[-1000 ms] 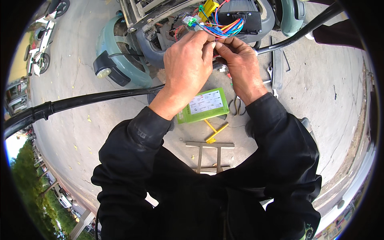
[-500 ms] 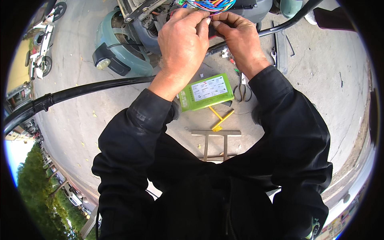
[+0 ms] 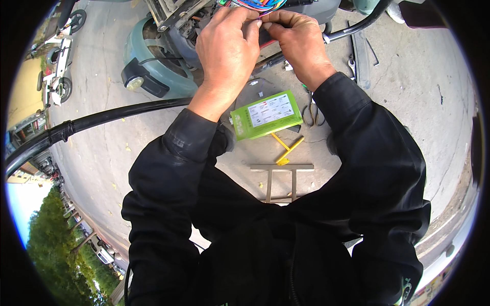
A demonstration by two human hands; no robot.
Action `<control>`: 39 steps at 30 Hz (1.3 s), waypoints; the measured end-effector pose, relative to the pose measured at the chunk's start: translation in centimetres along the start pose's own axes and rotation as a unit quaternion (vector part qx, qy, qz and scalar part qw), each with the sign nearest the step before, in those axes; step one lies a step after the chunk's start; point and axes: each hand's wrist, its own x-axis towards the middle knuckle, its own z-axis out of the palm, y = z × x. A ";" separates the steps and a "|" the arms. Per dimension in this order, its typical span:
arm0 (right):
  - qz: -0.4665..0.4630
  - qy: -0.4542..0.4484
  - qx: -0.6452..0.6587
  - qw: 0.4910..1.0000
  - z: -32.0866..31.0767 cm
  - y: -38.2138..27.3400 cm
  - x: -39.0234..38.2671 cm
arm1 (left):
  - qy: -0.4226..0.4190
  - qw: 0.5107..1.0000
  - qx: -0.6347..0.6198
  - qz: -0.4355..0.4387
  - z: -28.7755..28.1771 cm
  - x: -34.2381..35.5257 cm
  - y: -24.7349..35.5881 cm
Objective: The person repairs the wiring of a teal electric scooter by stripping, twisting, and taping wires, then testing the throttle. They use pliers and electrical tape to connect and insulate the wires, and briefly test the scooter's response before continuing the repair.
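Observation:
At the top of the view, a bundle of blue, red, yellow and other coloured wires comes out of the opened body of a pale green scooter. My left hand pinches a thin pink wire just below the bundle. Close beside it, my right hand is also closed, thumb against forefinger, at the same wire. The fingertips of both hands nearly meet, and they partly hide the wire and its end.
Below my hands a green box lies on the pavement. Scissors, a yellow T-handled tool, a wrench and a hex key lie around it. A metal stand is nearer me. A black bar crosses the view.
Both hands have shifted slightly left and upward in the view, still pinching by the wires. The ground items appear a little lower and further right as the view moved.

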 end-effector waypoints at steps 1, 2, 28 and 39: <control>0.005 0.002 0.011 1.000 0.1 -0.1 -0.1 | 0.001 1.000 -0.001 0.005 -0.1 0.0 0.0; -0.002 0.004 0.020 1.000 0.2 -0.2 -0.2 | 0.004 1.000 -0.003 0.012 -0.1 0.0 -0.1; 0.096 0.035 0.220 0.970 1.2 -0.6 -0.4 | 0.020 0.980 -0.125 -0.153 0.5 -0.6 0.7; 0.142 0.018 0.207 0.968 0.1 -2.3 -1.1 | 0.048 0.995 -0.072 -0.051 1.1 -0.8 0.3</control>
